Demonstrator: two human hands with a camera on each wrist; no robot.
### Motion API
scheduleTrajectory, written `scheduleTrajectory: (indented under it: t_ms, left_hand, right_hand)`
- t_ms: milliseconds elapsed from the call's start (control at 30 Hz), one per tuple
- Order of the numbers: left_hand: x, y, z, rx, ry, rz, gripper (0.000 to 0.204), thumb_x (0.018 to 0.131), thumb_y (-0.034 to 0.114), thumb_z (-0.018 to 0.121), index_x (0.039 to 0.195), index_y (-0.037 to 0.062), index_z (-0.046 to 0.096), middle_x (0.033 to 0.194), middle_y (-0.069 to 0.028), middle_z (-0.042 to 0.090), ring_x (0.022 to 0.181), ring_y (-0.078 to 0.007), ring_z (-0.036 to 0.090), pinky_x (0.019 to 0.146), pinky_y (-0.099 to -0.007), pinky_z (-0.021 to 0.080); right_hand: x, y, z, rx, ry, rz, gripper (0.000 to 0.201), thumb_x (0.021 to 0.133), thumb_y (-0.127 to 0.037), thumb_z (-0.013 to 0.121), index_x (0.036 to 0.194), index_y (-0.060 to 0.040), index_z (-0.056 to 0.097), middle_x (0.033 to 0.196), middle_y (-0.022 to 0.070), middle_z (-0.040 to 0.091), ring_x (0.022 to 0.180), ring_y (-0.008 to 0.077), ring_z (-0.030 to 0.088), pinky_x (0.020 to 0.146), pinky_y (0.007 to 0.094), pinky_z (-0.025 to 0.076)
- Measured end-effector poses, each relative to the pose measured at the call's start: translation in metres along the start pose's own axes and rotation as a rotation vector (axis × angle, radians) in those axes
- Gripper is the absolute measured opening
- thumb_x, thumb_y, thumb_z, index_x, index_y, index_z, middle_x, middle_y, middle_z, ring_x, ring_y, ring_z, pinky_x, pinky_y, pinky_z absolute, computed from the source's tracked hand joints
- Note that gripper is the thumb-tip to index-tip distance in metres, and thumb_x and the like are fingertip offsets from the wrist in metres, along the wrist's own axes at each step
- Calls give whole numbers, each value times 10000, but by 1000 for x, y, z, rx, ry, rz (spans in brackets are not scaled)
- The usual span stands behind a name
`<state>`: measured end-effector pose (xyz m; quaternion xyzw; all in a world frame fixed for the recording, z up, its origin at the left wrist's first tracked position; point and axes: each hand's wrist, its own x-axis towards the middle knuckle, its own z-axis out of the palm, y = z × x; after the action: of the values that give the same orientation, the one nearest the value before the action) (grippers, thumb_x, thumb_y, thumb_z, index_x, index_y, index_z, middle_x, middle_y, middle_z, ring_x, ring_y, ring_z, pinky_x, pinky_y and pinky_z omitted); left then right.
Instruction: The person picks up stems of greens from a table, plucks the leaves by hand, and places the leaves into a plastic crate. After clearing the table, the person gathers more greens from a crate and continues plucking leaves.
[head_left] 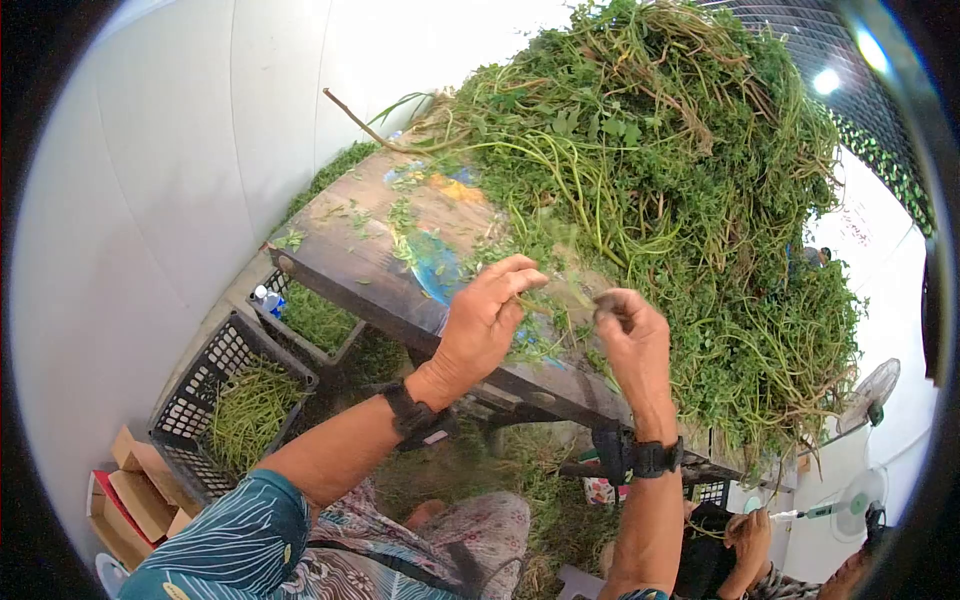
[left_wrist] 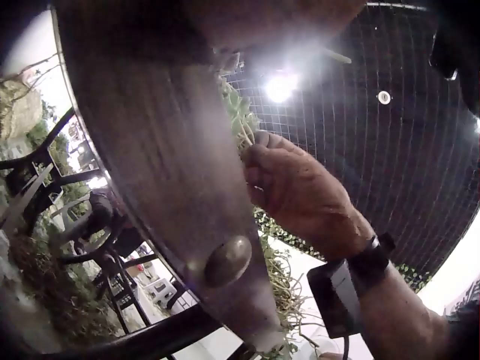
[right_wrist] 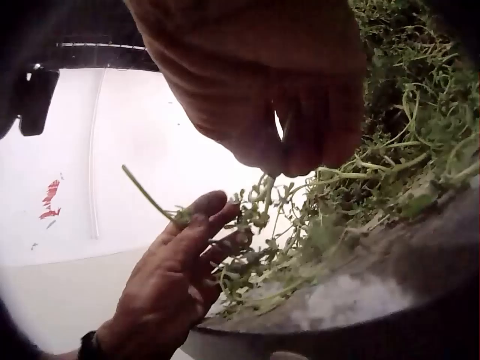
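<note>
right wrist view: left hand [right_wrist: 161, 274], half-curled, holds a stem [right_wrist: 147, 190]; right hand [right_wrist: 262, 82] apparently pinches greens [right_wrist: 259, 213].

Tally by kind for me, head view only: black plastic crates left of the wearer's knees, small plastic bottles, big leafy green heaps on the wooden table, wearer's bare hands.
Black plastic crates: 2
Small plastic bottle: 1
Big leafy green heap: 1
Bare hands, left hand and right hand: 2
Total: 6
</note>
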<state>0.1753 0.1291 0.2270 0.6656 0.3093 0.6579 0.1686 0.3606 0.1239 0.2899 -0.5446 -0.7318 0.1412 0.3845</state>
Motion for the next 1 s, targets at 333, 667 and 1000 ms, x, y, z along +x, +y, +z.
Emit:
scheduleTrajectory:
  t_ms: [333, 667, 1000]
  left_hand:
    - [-4, 3, 9, 128, -175, -80, 254, 752, 25, 540, 1005, 11, 555, 900, -186, 577, 845, -366, 552, 718, -372, 456]
    - [-2, -1, 5, 153, -272, -144, 197, 756, 64, 557, 945, 10, 544, 802, -198, 538, 765, -396, 522, 639, -410, 427]
    - [-2, -2, 12, 174, -107, -111, 314, 730, 6, 563, 1040, 33, 524, 1121, -162, 527, 970, -322, 539, 802, -348, 451]
  right_hand:
    - [-2, -35, 21, 451, 69, 52, 224, 769, -17, 537, 988, 2, 574, 776, 41, 593, 663, 99, 539, 624, 254, 456]
    - [-11, -20, 31, 331, -147, -7, 307, 777, -108, 582, 1055, 18, 551, 879, 76, 593, 763, 134, 559, 704, 264, 461]
    - [-4, 16, 15, 1058, 427, 221, 164, 844, -103, 471, 975, -10, 501, 895, 83, 572, 756, 154, 549, 676, 287, 470]
